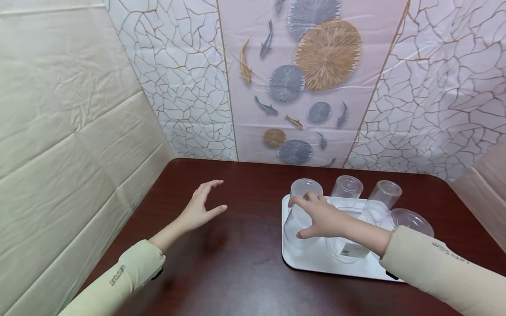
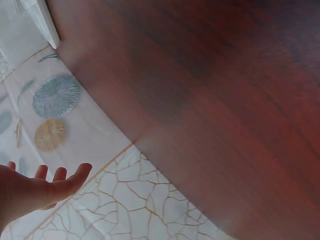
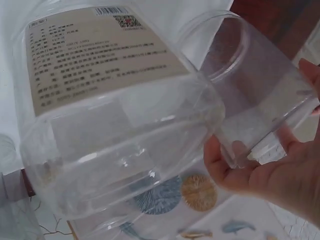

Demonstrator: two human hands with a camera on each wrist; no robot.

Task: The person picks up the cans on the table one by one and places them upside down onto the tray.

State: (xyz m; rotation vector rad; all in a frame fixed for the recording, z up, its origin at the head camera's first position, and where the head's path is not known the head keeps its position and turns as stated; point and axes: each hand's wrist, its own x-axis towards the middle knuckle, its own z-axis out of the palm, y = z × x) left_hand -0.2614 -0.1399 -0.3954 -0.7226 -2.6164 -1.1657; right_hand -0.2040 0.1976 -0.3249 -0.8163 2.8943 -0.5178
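My right hand (image 1: 322, 217) curls round a clear plastic jar (image 1: 294, 230) at the left side of a white tray (image 1: 300, 263). In the right wrist view, the fingers (image 3: 250, 175) lie along one side of that jar (image 3: 260, 90) and the thumb is at the other. Next to it stands a larger clear jar with a printed label (image 3: 100, 60). Over the bare table to the left, my left hand (image 1: 197, 210) hovers with fingers and thumb spread apart, holding nothing.
Several more clear containers crowd the tray: a jar (image 1: 306, 186) at the back left, two jars (image 1: 348, 186) further back, a round one (image 1: 413, 221) at the right. The dark red table (image 1: 237, 272) meets a patterned wall cloth (image 1: 197, 109) behind.
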